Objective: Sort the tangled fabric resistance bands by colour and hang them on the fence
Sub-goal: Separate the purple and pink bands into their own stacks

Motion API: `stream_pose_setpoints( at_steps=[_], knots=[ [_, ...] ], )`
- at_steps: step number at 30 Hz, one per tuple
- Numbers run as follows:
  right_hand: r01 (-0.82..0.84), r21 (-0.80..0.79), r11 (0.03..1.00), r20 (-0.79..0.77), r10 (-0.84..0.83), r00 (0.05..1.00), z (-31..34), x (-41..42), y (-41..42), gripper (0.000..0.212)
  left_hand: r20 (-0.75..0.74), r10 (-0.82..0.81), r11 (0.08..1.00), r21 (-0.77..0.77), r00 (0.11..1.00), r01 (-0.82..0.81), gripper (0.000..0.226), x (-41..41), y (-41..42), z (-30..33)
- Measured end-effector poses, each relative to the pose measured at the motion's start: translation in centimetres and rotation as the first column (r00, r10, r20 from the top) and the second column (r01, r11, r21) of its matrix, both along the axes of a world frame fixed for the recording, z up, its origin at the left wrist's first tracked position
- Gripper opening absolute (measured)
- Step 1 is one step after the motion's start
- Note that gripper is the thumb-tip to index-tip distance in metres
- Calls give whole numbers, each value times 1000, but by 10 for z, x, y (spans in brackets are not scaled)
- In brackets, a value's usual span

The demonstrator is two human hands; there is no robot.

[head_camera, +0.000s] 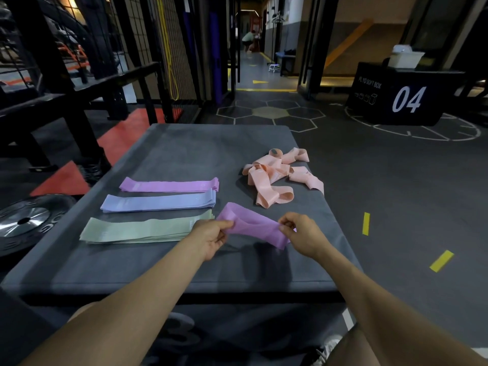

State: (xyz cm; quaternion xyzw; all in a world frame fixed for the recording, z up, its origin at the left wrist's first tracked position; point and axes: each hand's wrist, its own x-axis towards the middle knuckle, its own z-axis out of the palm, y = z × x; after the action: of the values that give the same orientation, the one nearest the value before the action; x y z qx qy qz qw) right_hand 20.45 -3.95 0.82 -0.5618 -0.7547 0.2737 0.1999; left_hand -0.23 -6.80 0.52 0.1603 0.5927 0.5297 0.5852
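Sorting partly done, hanging not started. Left hand (211,237) and right hand (301,235) each pinch one end of a purple band (253,225), held just above the tabletop (184,149) between them, looks like it's being flattened. Beyond the left hand, three flat stacks lie side by side: green stack (142,229) closest, touching distance from the left hand, then blue stack (158,202), then purple stack (169,185) farthest. Held band likely goes on that far stack. Beyond the right hand, a pink pile (280,175) is still knotted, so that colour is left to untangle. Mesh fence (171,48) stands well beyond the left hand; only a yellow loop on it, none of these bands.
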Motion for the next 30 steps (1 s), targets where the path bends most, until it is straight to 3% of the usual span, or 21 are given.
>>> stream_pose_setpoints(
  at_steps=[2,5,12,18,25,27,30],
  knots=[
    [21,-4,1000,-11,-21,1000,0,3,0,11,-3,3,1000,22,1000,-3,37,-4,0,1],
    [25,3,1000,-15,-25,1000,1,5,0,9,-67,-51,998,42,996,53,23,-8,-2,3],
    [20,8,1000,-71,-19,997,9,1,-1,9,-394,-59,993,75,917,96,5,-18,1,0],
    [29,0,1000,-59,-29,998,17,3,-3,26,-435,-36,984,140,900,107,17,-20,1,8],
    [41,-5,999,-25,-41,999,22,10,-3,27,-491,-72,977,139,868,159,18,-17,0,6],
    [72,16,997,7,-72,997,22,13,-2,28,-576,-108,974,102,810,202,15,-12,1,0],
    [105,8,994,46,-105,993,11,15,-3,29,-752,-173,964,3,636,266,15,-3,3,-15]
  ],
)
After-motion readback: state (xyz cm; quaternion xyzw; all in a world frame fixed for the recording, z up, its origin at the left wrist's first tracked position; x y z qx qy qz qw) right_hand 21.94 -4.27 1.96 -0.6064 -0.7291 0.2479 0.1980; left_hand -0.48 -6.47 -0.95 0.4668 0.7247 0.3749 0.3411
